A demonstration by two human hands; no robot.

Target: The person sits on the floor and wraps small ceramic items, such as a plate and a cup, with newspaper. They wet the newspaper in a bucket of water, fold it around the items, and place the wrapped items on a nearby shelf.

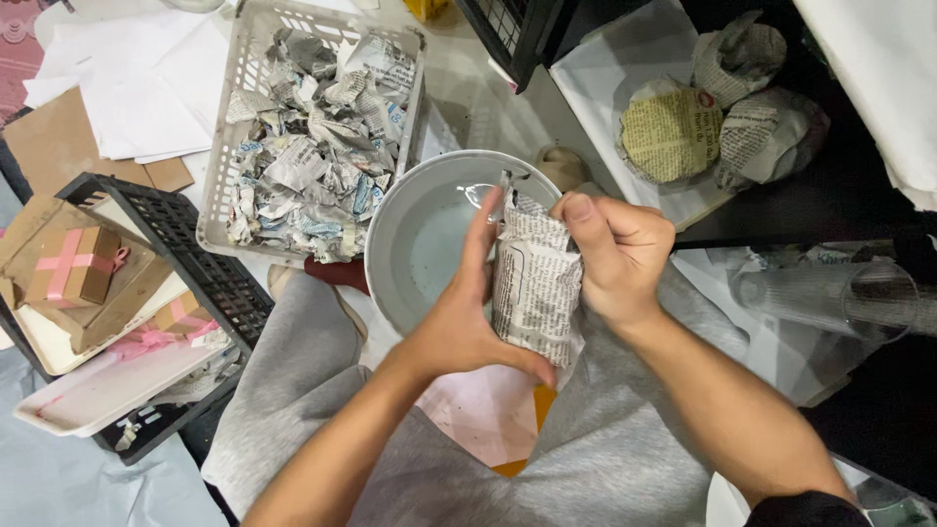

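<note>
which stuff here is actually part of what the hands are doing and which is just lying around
In use: left hand, right hand, newspaper-wrapped bundle, grey bowl, basket of torn newspaper, wrapped balls.

Lying about: gift box, black crate, white sheets, clear glass.

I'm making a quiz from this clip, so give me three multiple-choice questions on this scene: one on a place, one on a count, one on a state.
1. Where is the white plastic basket of torn newspaper scraps?
A. left of the round grey bowl
B. inside it
C. on the lap

2. How many newspaper-wrapped bundles lie upper right?
A. one
B. three
C. six

3. The newspaper-wrapped object is:
A. lying in the basket
B. held in both hands
C. unwrapped

Answers: A, the basket sits beside the bowl's left rim; B, three show there; B, left hand and right hand grip it.
</note>
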